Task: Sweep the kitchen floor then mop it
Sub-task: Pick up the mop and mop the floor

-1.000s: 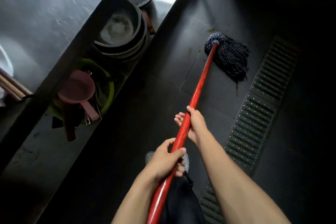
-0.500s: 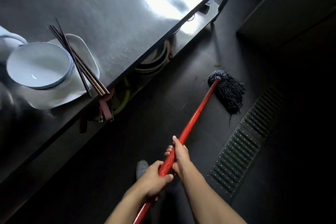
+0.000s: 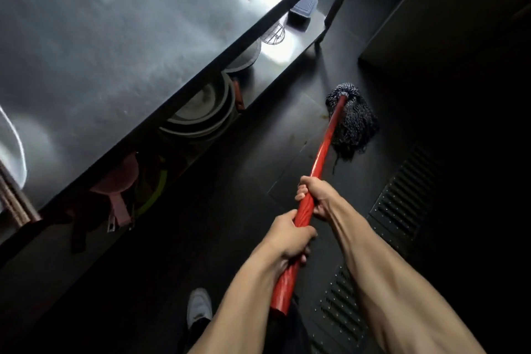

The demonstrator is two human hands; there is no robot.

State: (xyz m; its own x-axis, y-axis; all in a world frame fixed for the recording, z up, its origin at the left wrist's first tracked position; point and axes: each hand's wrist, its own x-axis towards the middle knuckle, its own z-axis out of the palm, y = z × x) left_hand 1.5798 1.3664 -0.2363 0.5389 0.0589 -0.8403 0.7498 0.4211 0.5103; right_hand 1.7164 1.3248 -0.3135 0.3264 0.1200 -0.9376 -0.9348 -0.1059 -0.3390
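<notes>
Hidden / cut off:
- The butt end of the mop handle (image 3: pixel 321 152) is disappearing behind the left forearm and dark trousers at 6 o'clock.
- Both hands are wrapping round the pole, so most fingertips are staying out of sight.
- The shelf (image 3: pixel 298 46) under the counter is sitting in deep shadow. The stacked round pans (image 3: pixel 201 115) are reading OK, but the pink scoop (image 3: pixel 120 178) and green basin rim (image 3: pixel 156 190) are blurring out. I cannot tell what they contain.
- The white dish rim (image 3: pixel 17 146) and chopsticks (image 3: pixel 14 201) are getting cropped at the 9 o'clock edge.
- The right third of the frame is going near black, and the drain grate (image 3: pixel 402 204) is fading into it.
- One grey shoe (image 3: pixel 198 307) is showing at 6 o'clock.

Mop vs hands:
- The right hand (image 3: pixel 319 195) is gripping the handle tight.
- The left hand (image 3: pixel 287 238) is gripping it just beside that, toward 7 o'clock.
- The handle is running from 7 to 1 o'clock.
- The mop head (image 3: pixel 355 123) is lying on the floor (image 3: pixel 230 224) at 1 o'clock from the right hand, well apart, between the shelf and the grate.

Materials:
- The handle is showing as a glossy red round pole.
- The mop head is showing dark blue and white twisted yarn, with strands trailing toward 6 o'clock.
- The floor is reading as dark tile with a visible joint.
- The grate is reading as slotted, perforated metal.
- The steel counter (image 3: pixel 115 37) is catching glare at 12 o'clock.
- A wire strainer (image 3: pixel 273 34) and a dark lidded box (image 3: pixel 301 13) are sitting on the shelf at 1 o'clock.
</notes>
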